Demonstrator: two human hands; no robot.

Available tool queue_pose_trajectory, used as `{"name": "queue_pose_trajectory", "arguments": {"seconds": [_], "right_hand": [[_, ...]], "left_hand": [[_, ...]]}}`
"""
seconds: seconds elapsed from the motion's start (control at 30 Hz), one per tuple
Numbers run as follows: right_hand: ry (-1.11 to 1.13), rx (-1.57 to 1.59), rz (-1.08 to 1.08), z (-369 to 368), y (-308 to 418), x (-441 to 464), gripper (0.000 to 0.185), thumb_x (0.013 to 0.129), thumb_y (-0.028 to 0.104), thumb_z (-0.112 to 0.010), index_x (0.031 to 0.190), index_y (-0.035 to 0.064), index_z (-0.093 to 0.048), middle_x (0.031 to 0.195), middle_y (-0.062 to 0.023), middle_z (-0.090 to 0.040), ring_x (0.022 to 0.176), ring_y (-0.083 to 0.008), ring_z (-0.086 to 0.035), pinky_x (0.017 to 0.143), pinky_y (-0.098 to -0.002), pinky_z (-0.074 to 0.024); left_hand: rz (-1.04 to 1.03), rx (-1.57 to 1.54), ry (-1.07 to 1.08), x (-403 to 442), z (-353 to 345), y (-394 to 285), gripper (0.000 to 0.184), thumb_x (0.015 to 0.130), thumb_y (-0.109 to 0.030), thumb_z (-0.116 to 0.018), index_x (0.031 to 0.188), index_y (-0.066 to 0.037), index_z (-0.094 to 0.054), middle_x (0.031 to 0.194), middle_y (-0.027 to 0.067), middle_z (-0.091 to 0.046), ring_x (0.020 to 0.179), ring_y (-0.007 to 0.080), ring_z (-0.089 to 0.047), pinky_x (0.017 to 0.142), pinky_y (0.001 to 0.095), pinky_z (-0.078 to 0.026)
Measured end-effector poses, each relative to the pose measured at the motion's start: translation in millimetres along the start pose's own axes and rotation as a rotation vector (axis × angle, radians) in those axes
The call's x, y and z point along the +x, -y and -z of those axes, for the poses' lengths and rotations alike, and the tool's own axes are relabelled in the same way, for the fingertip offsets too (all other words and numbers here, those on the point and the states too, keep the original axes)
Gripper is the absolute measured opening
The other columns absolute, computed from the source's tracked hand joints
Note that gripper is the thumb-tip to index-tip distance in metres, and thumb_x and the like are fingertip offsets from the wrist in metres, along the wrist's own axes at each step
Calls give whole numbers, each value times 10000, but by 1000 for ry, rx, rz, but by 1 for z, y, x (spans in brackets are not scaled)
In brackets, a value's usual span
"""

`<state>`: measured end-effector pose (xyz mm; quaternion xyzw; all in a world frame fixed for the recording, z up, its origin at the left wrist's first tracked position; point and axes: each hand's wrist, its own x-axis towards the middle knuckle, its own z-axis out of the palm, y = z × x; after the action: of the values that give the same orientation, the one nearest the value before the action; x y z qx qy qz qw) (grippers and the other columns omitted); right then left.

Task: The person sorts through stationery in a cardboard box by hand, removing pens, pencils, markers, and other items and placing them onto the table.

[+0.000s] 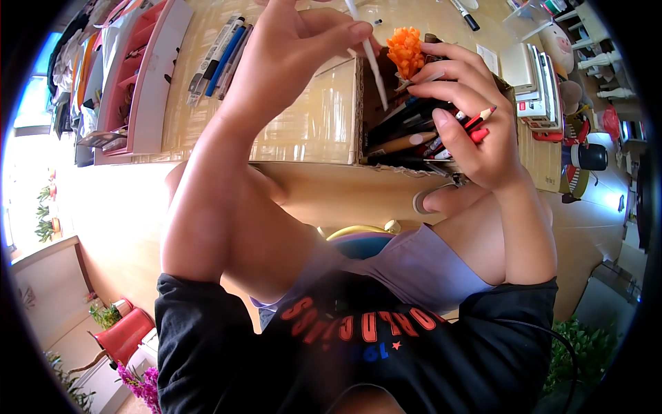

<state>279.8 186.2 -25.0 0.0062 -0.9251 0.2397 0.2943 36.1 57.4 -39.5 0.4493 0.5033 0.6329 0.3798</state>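
My left hand [303, 52] is closed on a slim white pen [373, 63], pinched near its upper part, with the tip slanting down into an open cardboard box [359, 103]. The box holds several pens and pencils [396, 131], mostly dark, some lying tilted. My right hand [483, 103] curls over the box's right side. A red pencil [477, 121] with a sharpened tip sits between its thumb and fingers, beside another red-ended piece [480, 136]. Its fingertips are close to an orange, flower-like topper [405, 52] standing up from the box.
Several markers [224, 58] lie on the table [303, 124] left of the box. Farther left stands a pink and white shelf unit [141, 76]. Stacked books [541, 90] are at the right, and a black-capped marker [465, 15] lies at the far edge.
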Motion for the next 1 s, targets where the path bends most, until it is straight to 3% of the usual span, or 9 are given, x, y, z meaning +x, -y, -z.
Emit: {"name": "queue_pose_trajectory", "arguments": {"seconds": [0.07, 0.17, 0.2, 0.33, 0.53, 0.63, 0.73, 0.9, 1.0], "right_hand": [[13, -5, -7, 0, 0, -1, 209, 866, 59, -641, 1034, -2, -750, 1103, -149, -703, 1289, -397, -616, 1052, -491, -512], [15, -9, -3, 0, 0, -1, 212, 876, 81, -645, 1044, 0, -746, 1116, -153, -696, 1283, -395, -616, 1052, -491, -509], [14, -9, 1, 0, 0, -1, 213, 879, 88, -647, 1048, 0, -744, 1121, -155, -694, 1281, -394, -616, 1052, -490, -507], [8, -6, -7, -1, -1, -1, 214, 893, 106, -655, 1059, 0, -740, 1135, -159, -691, 1286, -386, -609, 1055, -482, -500], [8, 35, -46, -1, 2, -1, 225, 950, 179, -659, 1056, -3, -740, 1150, -157, -694, 1314, -373, -590, 1076, -467, -480], [17, 61, -44, 1, -1, -1, 253, 971, 214, -647, 1049, -8, -739, 1150, -150, -694, 1332, -364, -578, 1094, -461, -466], [16, 97, -65, 2, 1, -2, 283, 977, 237, -635, 1048, -16, -741, 1154, -146, -690, 1342, -359, -570, 1106, -459, -455], [-14, 143, -65, 0, -2, -3, 373, 995, 293, -582, 1061, -38, -742, 1171, -170, -678, 1341, -378, -563, 1114, -475, -447], [-9, 130, -52, 1, -2, -4, 493, 1043, 384, -501, 1070, -47, -739, 1155, -188, -677, 1327, -404, -566, 1110, -493, -449]], "left_hand": [[20, -10, -48, -2, -11, -8, 357, 1068, -97, -688, 1309, 19, -451, 1062, 156, -755, 1045, 170, -724, 938, 291, -565], [-145, 251, -46, -3, -14, 3, 210, 1060, -92, -674, 1239, 15, -676, 1012, 114, -788, 998, 168, -759, 919, 282, -593], [-82, 284, -19, -5, -14, 2, 227, 1063, -128, -692, 1229, 27, -702, 1081, 101, -792, 1082, 138, -730, 1000, 294, -570], [-76, 378, 56, -13, -18, -1, 216, 1061, -133, -699, 1191, 27, -765, 1192, 52, -771, 1108, 97, -687, 1013, 290, -545], [-200, 354, 137, -16, -20, -3, 290, 1082, -111, -659, 1327, 40, -696, 1184, 62, -734, 1101, 122, -682, 1006, 288, -525], [-123, 87, 56, -19, -19, -11, 337, 1089, -93, -636, 1384, 68, -638, 1191, 85, -713, 1092, 154, -687, 999, 303, -528], [-145, 38, 114, -25, -25, -25, 283, 1075, -76, -647, 1320, 65, -628, 1175, 152, -719, 1103, 193, -696, 975, 337, -549], [-148, 189, 305, -34, -35, -20, 256, 1005, 39, -706, 1254, 84, -672, 1213, 151, -726, 1125, 203, -698, 1015, 364, -552], [-180, 295, 342, -38, -42, -16, 211, 968, 43, -746, 1178, 25, -737, 1129, 104, -756, 1003, 157, -708, 846, 303, -565]]}}
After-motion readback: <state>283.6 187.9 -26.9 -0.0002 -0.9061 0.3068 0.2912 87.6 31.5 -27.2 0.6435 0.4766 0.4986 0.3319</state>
